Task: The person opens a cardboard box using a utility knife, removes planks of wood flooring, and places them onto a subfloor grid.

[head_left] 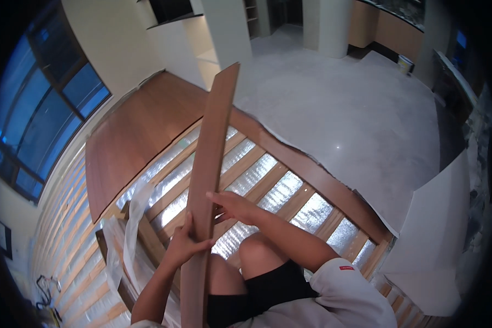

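A long reddish-brown floorboard [206, 150] stands tilted in front of me, its far end raised and its lower end beside my thigh. My left hand [185, 244] wraps the board's lower part, thumb across its face and fingers along the left edge. Farther up, my right hand [234, 208] grips the right edge with the thumb on the face; its other fingers are partly hidden behind the board. Beneath are wooden joists [265, 183] with silver foil sheeting [281, 191] between them. Laid flooring [142, 123] covers the far left.
A strip of laid boards [317, 169] borders the joists, with grey floor [344, 115] beyond. An opened long carton with clear plastic wrap [131, 235] lies at my left. Cables [48, 290] lie at lower left. White sheeting [432, 229] is at right; a bucket [404, 64] stands far right.
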`<state>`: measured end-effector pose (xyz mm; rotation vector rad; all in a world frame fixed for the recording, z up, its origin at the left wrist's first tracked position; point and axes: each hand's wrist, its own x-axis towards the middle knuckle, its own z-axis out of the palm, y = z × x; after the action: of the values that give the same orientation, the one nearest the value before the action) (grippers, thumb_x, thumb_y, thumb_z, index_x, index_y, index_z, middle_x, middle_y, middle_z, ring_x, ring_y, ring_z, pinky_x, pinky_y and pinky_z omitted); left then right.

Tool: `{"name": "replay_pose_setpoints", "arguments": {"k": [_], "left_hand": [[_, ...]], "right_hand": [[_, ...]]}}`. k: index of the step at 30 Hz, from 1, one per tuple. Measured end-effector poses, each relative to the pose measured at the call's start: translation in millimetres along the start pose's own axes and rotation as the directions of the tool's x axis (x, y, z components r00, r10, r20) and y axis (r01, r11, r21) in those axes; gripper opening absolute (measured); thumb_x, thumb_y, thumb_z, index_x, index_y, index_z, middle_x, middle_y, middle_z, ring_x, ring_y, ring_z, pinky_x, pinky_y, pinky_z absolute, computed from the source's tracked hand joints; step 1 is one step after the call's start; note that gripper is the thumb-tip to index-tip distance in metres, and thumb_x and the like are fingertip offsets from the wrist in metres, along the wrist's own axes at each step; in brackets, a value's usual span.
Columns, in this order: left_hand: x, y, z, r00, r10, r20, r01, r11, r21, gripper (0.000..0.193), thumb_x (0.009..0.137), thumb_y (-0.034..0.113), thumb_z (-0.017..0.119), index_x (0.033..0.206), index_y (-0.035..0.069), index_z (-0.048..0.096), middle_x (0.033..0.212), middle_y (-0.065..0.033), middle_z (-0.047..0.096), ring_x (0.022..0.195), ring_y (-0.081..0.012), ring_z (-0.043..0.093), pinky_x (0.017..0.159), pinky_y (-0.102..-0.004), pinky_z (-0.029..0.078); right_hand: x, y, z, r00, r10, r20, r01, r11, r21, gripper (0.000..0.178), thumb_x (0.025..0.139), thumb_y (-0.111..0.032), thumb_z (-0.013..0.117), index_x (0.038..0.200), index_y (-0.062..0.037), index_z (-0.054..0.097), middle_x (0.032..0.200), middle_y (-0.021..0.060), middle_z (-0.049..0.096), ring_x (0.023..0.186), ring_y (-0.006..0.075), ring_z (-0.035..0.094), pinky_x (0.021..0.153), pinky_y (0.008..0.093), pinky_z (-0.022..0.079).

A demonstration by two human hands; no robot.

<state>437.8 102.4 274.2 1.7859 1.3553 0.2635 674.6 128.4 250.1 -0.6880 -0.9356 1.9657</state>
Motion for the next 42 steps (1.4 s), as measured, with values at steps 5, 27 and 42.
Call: {"name": "replay_pose_setpoints", "arguments": {"k": [5,27,42], "left_hand": [[-6.0,32.7,18.3,0.994,-0.036,-0.102,0.064,0.958,0.280,0.121,0.066,0.060,0.080,0.152,-0.002,0.022,0.126,-0.0351,0.048,0.114,-0.0425,0.056,0.098,-0.0392,0.046],[-114.5,-93.8,66.2,0.784,-0.248,-0.569,0.307,0.952,0.009,0.053,0.094,0.043,0.060,0.086,-0.009,0.066,0.075,-0.0285,0.063,0.064,-0.0335,0.059,0.066,-0.0437,0.047],[-81.2,4.6,-83.8,0.780,0.244,-0.576,0.149,0.822,0.550,0.046,0.081,0.031,0.079,0.062,-0.003,0.054,0.052,-0.0158,0.045,0.050,-0.0198,0.034,0.048,-0.0367,0.036]], "right_hand": [[1.3,22.0,-1.3,0.941,-0.110,-0.321,0.089,0.993,-0.080,0.053,0.092,-0.034,0.064,0.115,0.0128,0.056,0.100,0.0194,0.067,0.083,0.0277,0.071,0.066,0.0360,0.059],[-37.7,-34.0,-115.0,0.858,-0.263,-0.442,0.288,0.958,-0.011,0.057,0.089,-0.036,0.068,0.133,-0.0060,0.048,0.122,0.0059,0.059,0.104,0.0189,0.061,0.090,0.0372,0.049],[-83.9,-68.0,-169.3,0.675,-0.393,-0.625,0.624,0.756,0.198,0.045,0.094,-0.036,0.064,0.126,-0.0063,0.056,0.122,0.0075,0.062,0.110,0.0209,0.060,0.096,0.0381,0.047]]}}
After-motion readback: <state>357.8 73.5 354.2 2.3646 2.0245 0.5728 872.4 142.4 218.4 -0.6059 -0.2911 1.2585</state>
